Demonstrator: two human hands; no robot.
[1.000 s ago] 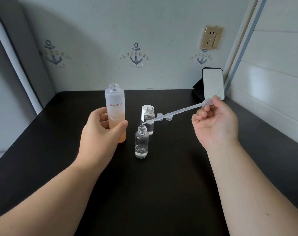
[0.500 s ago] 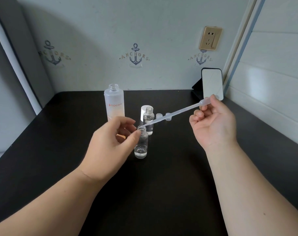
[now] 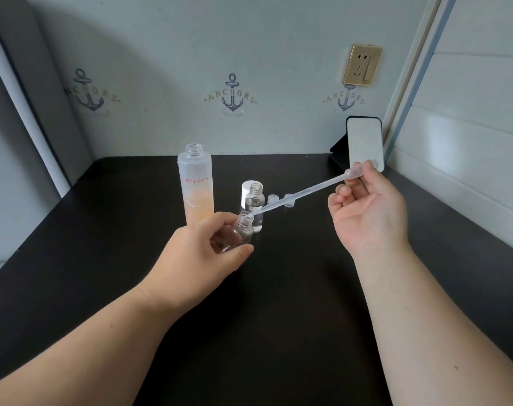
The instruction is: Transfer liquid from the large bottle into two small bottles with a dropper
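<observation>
The large frosted bottle (image 3: 196, 189), uncapped and part full of peach liquid, stands on the black table (image 3: 278, 317). My left hand (image 3: 202, 253) grips a small clear glass bottle (image 3: 240, 232), tilted toward the right and lifted off the table. My right hand (image 3: 366, 206) pinches the bulb of a clear plastic dropper (image 3: 305, 191); its tip rests at the mouth of the held bottle. A second small clear bottle (image 3: 255, 206) stands open just behind, holding some clear liquid.
A white cap (image 3: 247, 187) stands behind the second small bottle, and two small clear caps (image 3: 281, 199) lie to its right. A phone (image 3: 365, 142) leans on a stand at the back right corner. Walls close the table at back and right.
My left hand let go of the large bottle, moved right, and took hold of the near small bottle, tilting it. The dropper tip has come down to that bottle's mouth.
</observation>
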